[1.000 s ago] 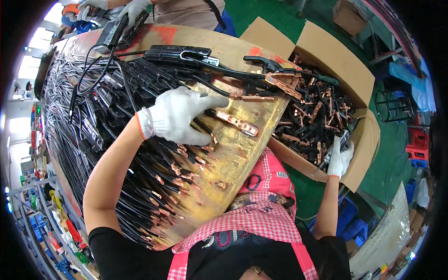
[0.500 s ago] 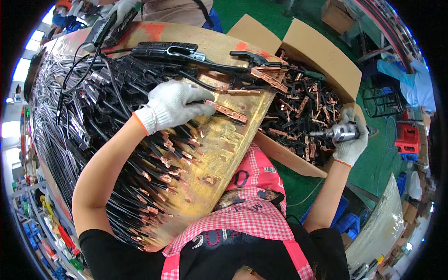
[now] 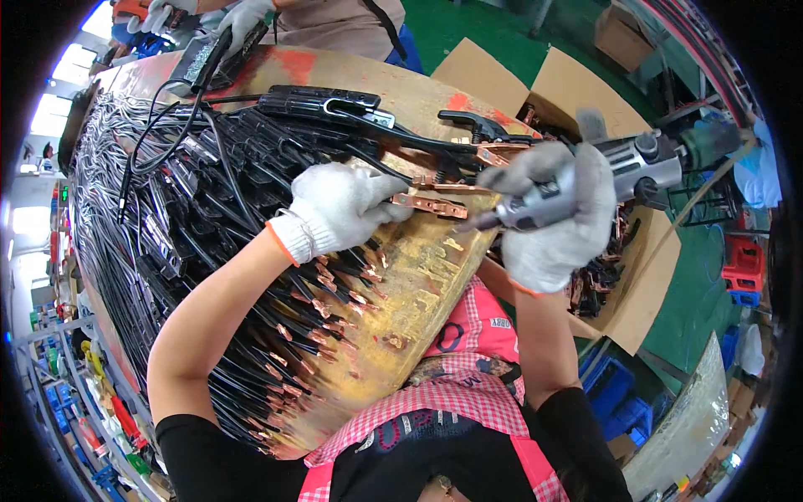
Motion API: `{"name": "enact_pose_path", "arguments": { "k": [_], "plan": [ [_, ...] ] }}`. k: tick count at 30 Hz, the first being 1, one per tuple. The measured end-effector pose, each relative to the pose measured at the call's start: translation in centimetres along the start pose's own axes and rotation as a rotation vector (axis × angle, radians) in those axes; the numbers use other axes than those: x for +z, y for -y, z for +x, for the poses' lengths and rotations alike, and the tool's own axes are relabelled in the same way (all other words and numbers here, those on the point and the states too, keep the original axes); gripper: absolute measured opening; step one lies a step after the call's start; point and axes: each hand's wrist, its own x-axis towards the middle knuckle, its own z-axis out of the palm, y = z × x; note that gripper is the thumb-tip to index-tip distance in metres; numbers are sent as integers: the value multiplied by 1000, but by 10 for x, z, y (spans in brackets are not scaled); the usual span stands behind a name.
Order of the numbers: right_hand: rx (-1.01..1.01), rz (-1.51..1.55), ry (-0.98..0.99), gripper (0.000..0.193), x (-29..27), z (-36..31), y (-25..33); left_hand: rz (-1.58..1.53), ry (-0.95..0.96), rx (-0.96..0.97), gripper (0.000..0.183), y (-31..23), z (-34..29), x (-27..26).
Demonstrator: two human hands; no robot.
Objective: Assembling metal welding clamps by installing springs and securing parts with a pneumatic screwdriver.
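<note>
My left hand (image 3: 343, 207), in a white knit glove, pinches a copper clamp jaw (image 3: 433, 206) over the bench. My right hand (image 3: 556, 222), gloved too, is wrapped round a silver power screwdriver (image 3: 640, 167). Its blurred bit points left, close to the jaw's free end; whether they touch I cannot tell. Just beyond lies a black clamp (image 3: 475, 125) with copper jaws, partly hidden by my right hand. Another copper jaw piece (image 3: 452, 187) sits right behind the held one. Black cables (image 3: 251, 335) with bare copper ends spread under and beside my left forearm.
An open cardboard box (image 3: 657, 284) of black and copper clamp parts stands right of the wooden bench (image 3: 401, 309). Black electrode holders (image 3: 322, 102) and silver-grey cable bundles cover the bench's left. At the far edge, a co-worker's gloved hand (image 3: 242, 23) grips a black part.
My right hand has brought the screwdriver left from over the box to the copper jaw. My left hand keeps its pinch. The whole view has shifted slightly.
</note>
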Motion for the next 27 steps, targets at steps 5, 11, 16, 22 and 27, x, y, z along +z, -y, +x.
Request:
{"name": "enact_pose_path", "arguments": {
  "k": [5,11,16,22,27],
  "plan": [
    [-37,-221,92,32,42,3,-37,111,195,-68,25,-5,2,-2],
    [27,-158,115,30,41,-1,-41,50,200,-59,24,-6,4,-5],
    [43,-216,112,26,40,-5,-43,37,224,-81,26,-5,3,-4],
    [-47,-22,254,29,39,-5,-49,50,265,-114,30,-5,4,-5],
    [-74,-67,338,33,37,-8,-48,92,343,-143,33,-10,6,-10]
  ]
}}
